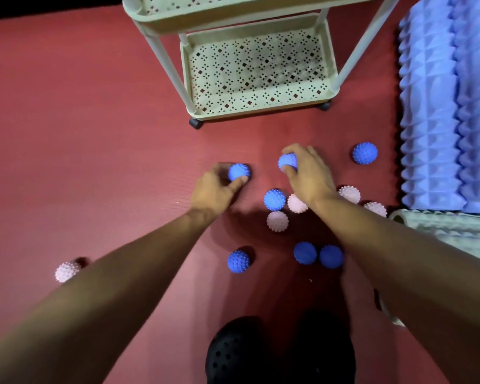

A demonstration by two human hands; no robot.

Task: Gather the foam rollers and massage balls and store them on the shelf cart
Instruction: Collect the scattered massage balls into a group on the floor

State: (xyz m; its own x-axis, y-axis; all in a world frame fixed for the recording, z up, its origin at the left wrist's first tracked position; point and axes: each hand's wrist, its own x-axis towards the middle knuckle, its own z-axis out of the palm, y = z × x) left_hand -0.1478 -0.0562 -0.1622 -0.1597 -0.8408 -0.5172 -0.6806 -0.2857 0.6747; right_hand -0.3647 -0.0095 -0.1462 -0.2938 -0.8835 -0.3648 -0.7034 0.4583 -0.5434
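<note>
Spiky blue rubber massage balls [239, 171] [288, 161] sit gripped inside each hand's curled fingers, left hand [214, 189], right hand [311, 176]; lift straight, keeping a firm hold.

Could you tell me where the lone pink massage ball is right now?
In the head view, the pink ball lies far left on the red mat, beside the left forearm.

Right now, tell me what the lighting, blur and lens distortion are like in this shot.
Head view: dim, warm light; soft shadows pool on the red mat beneath the arms and beside each ball. Wide-angle bending splays the shelf cart posts outward. The left hand and right hand look slightly motion-smeared, each with a grip on a blue ball; the blue foam rollers stay fairly crisp.
</note>
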